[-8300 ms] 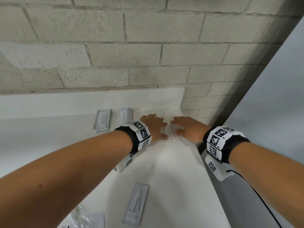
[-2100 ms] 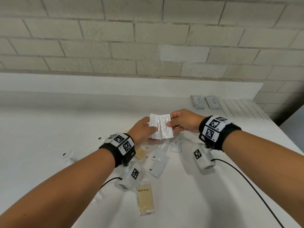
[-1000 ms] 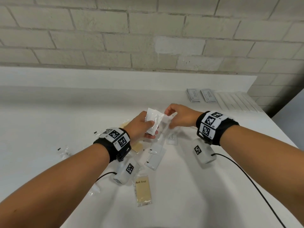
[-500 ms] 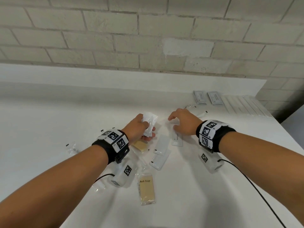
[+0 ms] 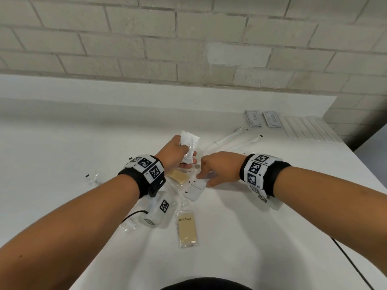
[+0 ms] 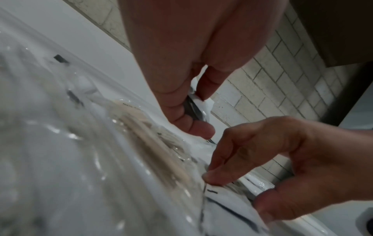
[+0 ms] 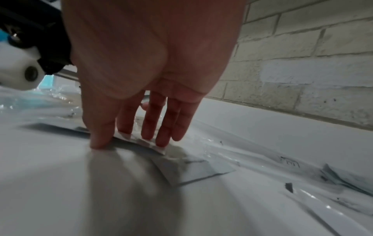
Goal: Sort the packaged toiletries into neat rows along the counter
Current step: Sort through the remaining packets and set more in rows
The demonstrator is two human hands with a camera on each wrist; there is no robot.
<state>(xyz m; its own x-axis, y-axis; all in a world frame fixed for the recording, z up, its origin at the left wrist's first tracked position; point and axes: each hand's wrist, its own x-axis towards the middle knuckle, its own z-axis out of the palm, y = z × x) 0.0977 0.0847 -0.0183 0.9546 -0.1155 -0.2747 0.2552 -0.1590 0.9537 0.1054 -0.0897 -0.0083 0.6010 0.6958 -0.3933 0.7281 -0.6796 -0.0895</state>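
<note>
My left hand (image 5: 189, 158) is raised above the counter (image 5: 251, 237) and grips a small bunch of white sachets (image 5: 189, 141) upright; in the left wrist view the left hand (image 6: 193, 111) pinches these sachets (image 6: 203, 103) between thumb and fingers. My right hand (image 5: 204, 181) is down on the pile, thumb and fingertips pinching the edges of a flat white packet (image 5: 196, 188) that lies on the counter. The right wrist view shows the right hand (image 7: 129, 140) on this packet (image 7: 141, 142). A "Bath Soap" packet (image 5: 187, 229) lies near me. Another soap packet (image 5: 178, 176) sits under my left wrist.
At the back right stands a sorted row: two grey packets (image 5: 253, 118) and several long clear packets (image 5: 303, 128). Two wrapped toothbrushes (image 5: 230, 139) lie loose beyond my hands. Small clear wrappers (image 5: 92, 177) lie at the left. The counter's right edge (image 5: 356, 206) drops off.
My right hand has come down and left, toward me, onto a flat white packet in the pile. My left hand still holds the white sachets, now raised a little.
</note>
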